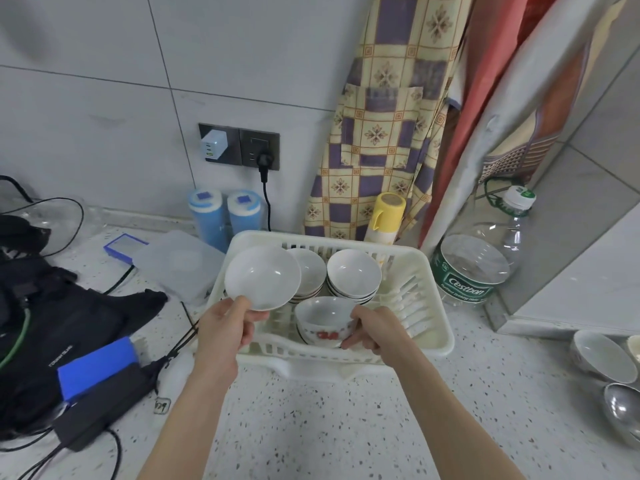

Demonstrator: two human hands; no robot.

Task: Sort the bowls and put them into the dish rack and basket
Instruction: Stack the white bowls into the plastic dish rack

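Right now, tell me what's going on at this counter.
A person is sorting bowls into a white dish rack. The left hand pinches the rim of a plain white bowl, held tilted above the rack. The right hand grips a red-patterned bowl sitting in the rack's front. Two bowl stacks stand behind.

Both arms reach forward, left hand (pixel 225 327) and right hand (pixel 375 329) each curled in a grip.

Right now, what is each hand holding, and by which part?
Left hand pinches the plain white shallow bowl by its near rim; right hand grips the red-patterned white bowl by its right side.
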